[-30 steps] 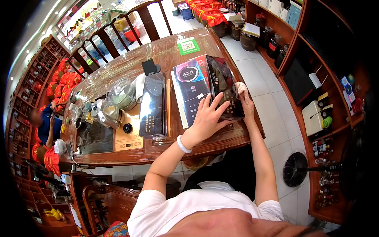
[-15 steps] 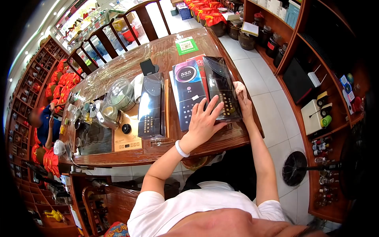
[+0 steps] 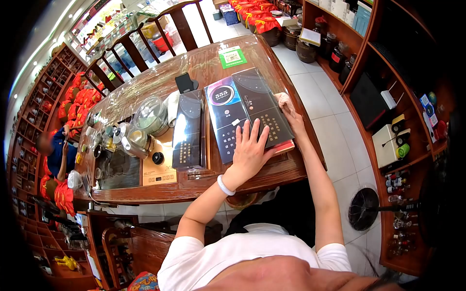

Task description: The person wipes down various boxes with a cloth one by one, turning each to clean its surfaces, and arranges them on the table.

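Observation:
On the wooden table (image 3: pixel 194 183) lies a large dark box or folder (image 3: pixel 247 104) with a blue and pink "555" panel. My left hand (image 3: pixel 250 149) rests on its lower part, fingers spread. At its right edge is my right hand (image 3: pixel 290 115), its fingers wrapped round a crumpled pale cloth (image 3: pixel 283 101). A red edge (image 3: pixel 284 147) shows beneath the box's lower right corner. Another dark box (image 3: pixel 188 128), long and narrow, lies to the left.
A kettle (image 3: pixel 131 140), a lidded glass pot (image 3: pixel 149 115) and a phone on a stand (image 3: pixel 184 82) are on the table. A green card (image 3: pixel 232 56) lies farther back. A floor fan (image 3: pixel 364 208) is at the right. Another person (image 3: pixel 56 153) is at the far left.
The dark right-hand panel has moved left and now lies flush beside the "555" panel, covering the red part between them. My right hand has moved left with it. My left hand stays spread.

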### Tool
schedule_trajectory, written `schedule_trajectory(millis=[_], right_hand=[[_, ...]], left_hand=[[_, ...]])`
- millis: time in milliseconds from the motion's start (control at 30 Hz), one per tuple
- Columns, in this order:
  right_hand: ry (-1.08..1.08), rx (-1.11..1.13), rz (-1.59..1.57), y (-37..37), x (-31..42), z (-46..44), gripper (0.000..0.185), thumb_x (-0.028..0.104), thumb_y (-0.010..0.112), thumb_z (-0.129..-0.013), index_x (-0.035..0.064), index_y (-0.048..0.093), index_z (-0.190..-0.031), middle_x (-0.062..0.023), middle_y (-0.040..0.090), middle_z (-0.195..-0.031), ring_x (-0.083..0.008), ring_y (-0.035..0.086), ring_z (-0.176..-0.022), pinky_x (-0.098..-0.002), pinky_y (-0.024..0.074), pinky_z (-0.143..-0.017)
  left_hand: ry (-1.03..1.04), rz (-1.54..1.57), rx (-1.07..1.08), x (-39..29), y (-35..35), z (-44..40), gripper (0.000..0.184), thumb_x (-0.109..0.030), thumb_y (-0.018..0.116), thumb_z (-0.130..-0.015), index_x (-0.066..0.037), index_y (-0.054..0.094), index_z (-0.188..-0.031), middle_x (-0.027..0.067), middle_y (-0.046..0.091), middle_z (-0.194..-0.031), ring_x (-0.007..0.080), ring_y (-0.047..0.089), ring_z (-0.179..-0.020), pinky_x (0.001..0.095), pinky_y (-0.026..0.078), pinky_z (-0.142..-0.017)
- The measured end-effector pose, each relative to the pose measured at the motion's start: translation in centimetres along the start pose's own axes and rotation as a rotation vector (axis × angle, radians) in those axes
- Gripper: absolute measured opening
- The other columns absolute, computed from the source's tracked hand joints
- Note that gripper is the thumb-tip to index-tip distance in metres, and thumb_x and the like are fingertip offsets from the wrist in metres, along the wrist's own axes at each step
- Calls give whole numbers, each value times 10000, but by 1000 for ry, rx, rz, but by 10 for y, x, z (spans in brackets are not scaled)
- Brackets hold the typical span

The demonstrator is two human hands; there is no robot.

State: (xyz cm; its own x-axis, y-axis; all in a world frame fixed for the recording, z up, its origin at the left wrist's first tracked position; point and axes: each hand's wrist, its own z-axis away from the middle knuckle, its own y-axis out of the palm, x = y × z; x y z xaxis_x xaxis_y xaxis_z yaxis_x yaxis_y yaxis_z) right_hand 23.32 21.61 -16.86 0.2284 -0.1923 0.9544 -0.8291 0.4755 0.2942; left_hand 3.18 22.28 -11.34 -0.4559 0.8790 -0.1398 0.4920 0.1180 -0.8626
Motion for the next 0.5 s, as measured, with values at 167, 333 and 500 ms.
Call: schedule_trajectory(millis=[167,333,500], right_hand=[[-71,-66,3,-11,-32,8,382,224,581,-882,-45,562,-1152,-45,604,-1053,-84,541,-939,-222,420,-803],[-47,-144,49,-14,-41,10,307,219,587,-875,-48,601,-1025,-12,594,-868,-77,524,-773,-232,426,-674],[-34,-156,127,-23,-43,10,340,258,588,-871,-45,599,-1027,-15,594,-865,-82,520,-779,-227,418,-680]], left_hand=[[48,66,0,5,1,-1,622,-318,686,-745,-47,448,-1252,243,366,-1318,461,373,-1174,543,304,-983],[68,122,-31,5,-3,-1,575,-297,699,-734,-48,489,-1208,231,397,-1298,444,381,-1178,518,320,-985],[72,386,-143,17,-16,11,435,-163,744,-683,-20,585,-1062,194,490,-1223,381,462,-1137,438,401,-945]])
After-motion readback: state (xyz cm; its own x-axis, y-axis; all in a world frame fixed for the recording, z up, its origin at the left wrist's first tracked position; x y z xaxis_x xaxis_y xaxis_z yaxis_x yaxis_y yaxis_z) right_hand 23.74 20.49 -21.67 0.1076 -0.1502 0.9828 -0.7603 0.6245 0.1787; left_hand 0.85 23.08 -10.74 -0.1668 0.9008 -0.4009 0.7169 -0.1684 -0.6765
